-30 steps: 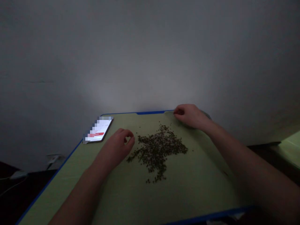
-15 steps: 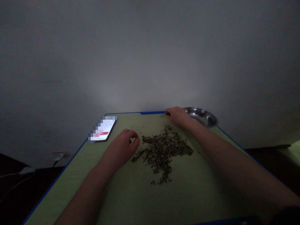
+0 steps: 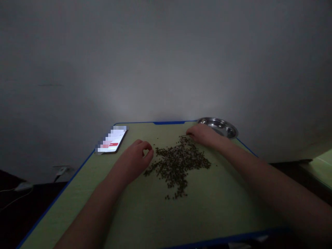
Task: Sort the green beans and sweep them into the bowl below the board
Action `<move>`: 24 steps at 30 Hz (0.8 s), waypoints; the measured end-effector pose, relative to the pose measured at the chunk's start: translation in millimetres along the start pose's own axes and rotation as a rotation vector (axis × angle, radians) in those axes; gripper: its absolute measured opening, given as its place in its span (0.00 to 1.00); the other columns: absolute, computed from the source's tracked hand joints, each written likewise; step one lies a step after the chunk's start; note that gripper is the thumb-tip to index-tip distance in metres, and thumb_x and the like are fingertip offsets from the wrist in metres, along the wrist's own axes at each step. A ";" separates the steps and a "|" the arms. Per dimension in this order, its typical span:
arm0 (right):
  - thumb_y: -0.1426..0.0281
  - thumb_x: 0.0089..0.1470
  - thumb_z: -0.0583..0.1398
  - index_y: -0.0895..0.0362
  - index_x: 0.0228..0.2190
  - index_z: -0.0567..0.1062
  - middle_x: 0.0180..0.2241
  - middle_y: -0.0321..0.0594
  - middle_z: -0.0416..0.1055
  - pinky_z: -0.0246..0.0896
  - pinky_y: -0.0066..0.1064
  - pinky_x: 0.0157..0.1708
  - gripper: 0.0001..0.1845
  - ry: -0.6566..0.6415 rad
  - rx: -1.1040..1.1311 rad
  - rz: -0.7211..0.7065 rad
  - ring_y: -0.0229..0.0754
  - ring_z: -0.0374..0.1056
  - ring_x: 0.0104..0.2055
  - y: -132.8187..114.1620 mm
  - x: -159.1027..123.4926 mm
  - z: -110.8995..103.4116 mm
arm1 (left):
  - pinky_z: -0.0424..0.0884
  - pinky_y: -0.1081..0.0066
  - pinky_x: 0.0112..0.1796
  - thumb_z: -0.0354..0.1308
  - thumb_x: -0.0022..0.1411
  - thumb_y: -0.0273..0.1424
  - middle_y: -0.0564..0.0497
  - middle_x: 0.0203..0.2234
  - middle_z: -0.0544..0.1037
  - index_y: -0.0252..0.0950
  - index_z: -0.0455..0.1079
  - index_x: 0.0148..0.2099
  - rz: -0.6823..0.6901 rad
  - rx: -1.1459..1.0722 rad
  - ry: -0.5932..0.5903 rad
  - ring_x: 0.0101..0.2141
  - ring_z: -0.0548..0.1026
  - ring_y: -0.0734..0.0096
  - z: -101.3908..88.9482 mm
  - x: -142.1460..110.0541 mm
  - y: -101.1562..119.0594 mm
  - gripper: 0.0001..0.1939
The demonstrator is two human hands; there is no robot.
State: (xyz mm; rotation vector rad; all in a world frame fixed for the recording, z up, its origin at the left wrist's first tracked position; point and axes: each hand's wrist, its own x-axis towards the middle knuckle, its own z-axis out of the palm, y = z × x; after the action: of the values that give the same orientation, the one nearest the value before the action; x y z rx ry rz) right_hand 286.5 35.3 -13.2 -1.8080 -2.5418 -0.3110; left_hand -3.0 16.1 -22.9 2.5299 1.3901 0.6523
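Grey wall (image 3: 166, 62) fills the far side, dim and plain, and against it stands a pale green table (image 3: 218, 193) edged in blue. Spread across the middle of the tabletop is a loose, ragged pile of small dark grains (image 3: 176, 160), too fine to identify in this light. At the far right corner sits a shiny metal bowl (image 3: 228, 126), its near left part hidden behind the right hand and wrist; a careless swing of that forearm could knock it, and being so close to the edge, it might tip off. At the far left, a phone (image 3: 111, 141) with a lit screen lies right by the table's edge, where a nudge from the left arm could push it over. The right hand (image 3: 203, 134) is curled over the far tip of the pile, its fingertips turned down and mostly hidden, so what it grips cannot be told. The left hand (image 3: 136, 155) hovers or rests at the pile's left side, thumb and forefinger bent into a loop; whether the tips meet on anything is unclear. Smallest are the stray grains (image 3: 216, 165) lying apart from the heap; a sweeping sleeve or wrist would scatter more, perhaps onto the floor.
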 end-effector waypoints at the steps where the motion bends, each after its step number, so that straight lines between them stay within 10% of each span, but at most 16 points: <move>1: 0.78 0.53 0.55 0.55 0.40 0.79 0.38 0.48 0.78 0.60 0.37 0.38 0.17 -0.005 -0.005 -0.002 0.48 0.71 0.40 -0.7 -4.0 -2.1 | 0.67 0.65 0.34 0.48 0.61 0.35 0.47 0.33 0.70 0.36 0.68 0.36 0.001 0.000 0.000 0.30 0.70 0.68 -0.1 0.1 0.2 0.11; 24: 0.77 0.48 0.54 0.54 0.26 0.80 0.24 0.45 0.76 0.52 0.34 0.24 0.14 -0.128 0.033 0.047 0.44 0.69 0.25 -25.1 -84.7 -31.4 | 0.67 0.65 0.33 0.47 0.61 0.36 0.45 0.32 0.72 0.35 0.70 0.35 0.026 0.011 -0.013 0.29 0.71 0.67 -0.7 0.1 2.7 0.13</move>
State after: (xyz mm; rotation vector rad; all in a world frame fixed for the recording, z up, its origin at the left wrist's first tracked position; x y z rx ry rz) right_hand 288.0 -56.9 3.5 -1.9329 -2.5638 -0.1569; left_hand -1.3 14.7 -21.3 2.5600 1.3624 0.6331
